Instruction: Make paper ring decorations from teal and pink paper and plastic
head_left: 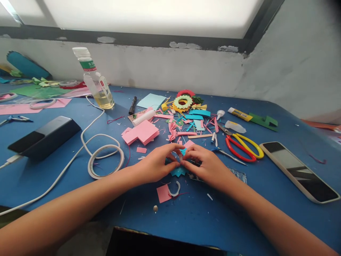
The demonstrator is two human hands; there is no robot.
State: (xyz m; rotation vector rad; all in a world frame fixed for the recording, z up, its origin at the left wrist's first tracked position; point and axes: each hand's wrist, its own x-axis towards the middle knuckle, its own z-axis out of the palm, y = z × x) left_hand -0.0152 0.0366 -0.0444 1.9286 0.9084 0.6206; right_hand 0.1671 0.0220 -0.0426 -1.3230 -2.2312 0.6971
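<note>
My left hand (157,161) and my right hand (205,161) meet over the middle of the table with bent fingers. Between them is a piece of bright blue paper (179,172) with a zigzag edge, partly covered by my fingers. A small whitish piece (180,156) shows at the fingertips, too small to name surely. My left thumb and index finger close around the blue paper. The right thumb and fingers pinch close to the whitish piece. Just below lie a pink paper square (163,193) and a curved white strip (174,190).
A tape roll (92,165) and white cable (83,137) lie left, with a bottle (102,94) and dark device (45,137) beyond. Paper scraps (183,129) and pink sheets (144,132) spread ahead. Scissors (241,151), tweezers (229,154) and a phone (299,170) lie right.
</note>
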